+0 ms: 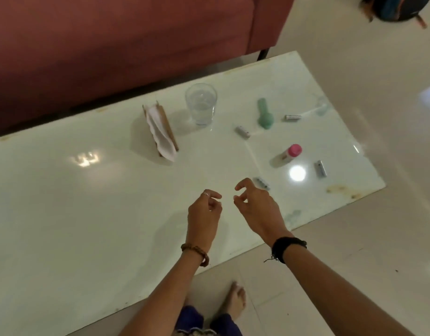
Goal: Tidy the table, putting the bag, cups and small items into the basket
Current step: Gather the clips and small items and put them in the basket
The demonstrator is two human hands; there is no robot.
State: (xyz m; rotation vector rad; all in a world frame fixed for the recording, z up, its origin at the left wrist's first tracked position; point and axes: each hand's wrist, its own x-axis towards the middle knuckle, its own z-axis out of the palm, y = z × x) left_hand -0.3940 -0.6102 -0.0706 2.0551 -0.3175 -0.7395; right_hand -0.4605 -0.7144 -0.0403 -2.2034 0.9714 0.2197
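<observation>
Over the glossy white table (92, 214), my left hand (204, 212) and right hand (256, 207) hover loosely curled, holding nothing. I should pinch the small silver item (262, 183) just past my right fingertips low, as it may slide. The glass (201, 104) and pink-capped bottle (287, 155) wait; no basket shows. A red sofa (112, 44) stands behind.

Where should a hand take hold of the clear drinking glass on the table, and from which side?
Grip the glass around its side wall, near the middle. It stands upright with the mouth open upward, and seems to hold some water, so keep it level. Come from the near right: the napkin holder stands close on its left. Both hands look empty; the right hand seems nearer.
</observation>
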